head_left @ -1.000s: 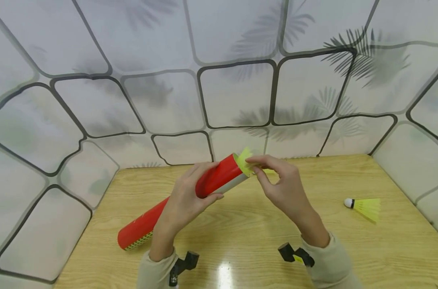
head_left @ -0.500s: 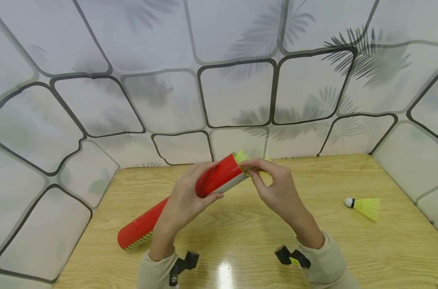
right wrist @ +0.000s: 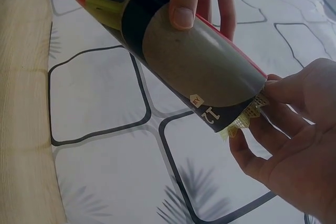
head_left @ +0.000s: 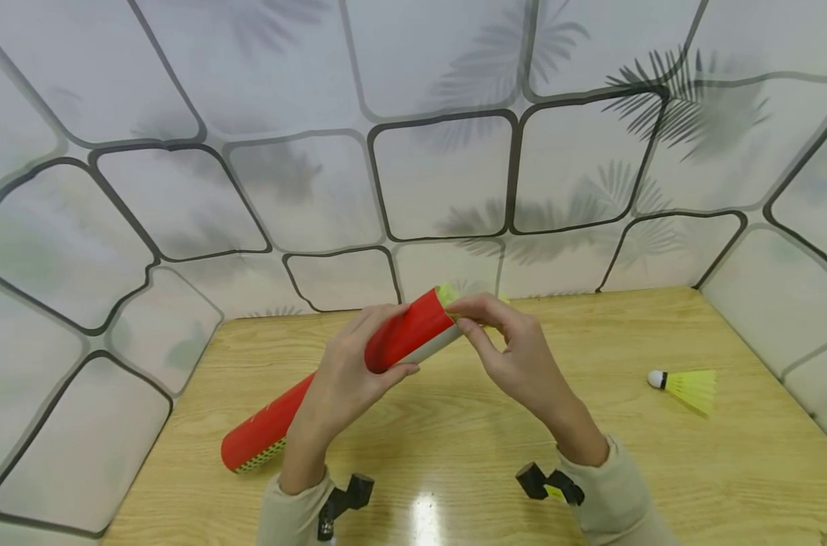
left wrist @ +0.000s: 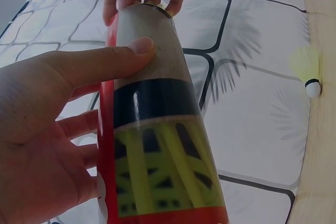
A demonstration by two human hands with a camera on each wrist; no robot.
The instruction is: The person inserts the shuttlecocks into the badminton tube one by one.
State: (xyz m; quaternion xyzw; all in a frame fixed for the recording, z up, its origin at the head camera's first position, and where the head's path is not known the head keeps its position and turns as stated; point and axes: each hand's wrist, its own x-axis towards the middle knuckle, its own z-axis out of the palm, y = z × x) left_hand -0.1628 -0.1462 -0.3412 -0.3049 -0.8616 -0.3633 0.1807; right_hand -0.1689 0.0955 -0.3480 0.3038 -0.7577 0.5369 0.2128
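Observation:
My left hand (head_left: 345,371) grips a red shuttlecock tube (head_left: 413,330) near its upper end, with the thumb along its grey side in the left wrist view. The tube slants up to the right, its lower end to the left over the table. A yellow shuttlecock (right wrist: 244,119) sits almost wholly inside the tube's mouth; only the jagged skirt edge shows. At that mouth my right hand (head_left: 523,360) pinches the skirt edge, its fingers curled against the rim. The shuttlecock's cork is hidden in the tube.
Another yellow shuttlecock (head_left: 687,387) with a white cork lies on the wooden table (head_left: 659,470) at the right. A bit of yellow (head_left: 504,299) shows behind my right hand, mostly hidden. A patterned backdrop (head_left: 448,182) rises behind the table.
My right hand has moved left toward the tube, and the shuttlecock has slid deeper into the mouth. My left hand and the tube have barely moved.

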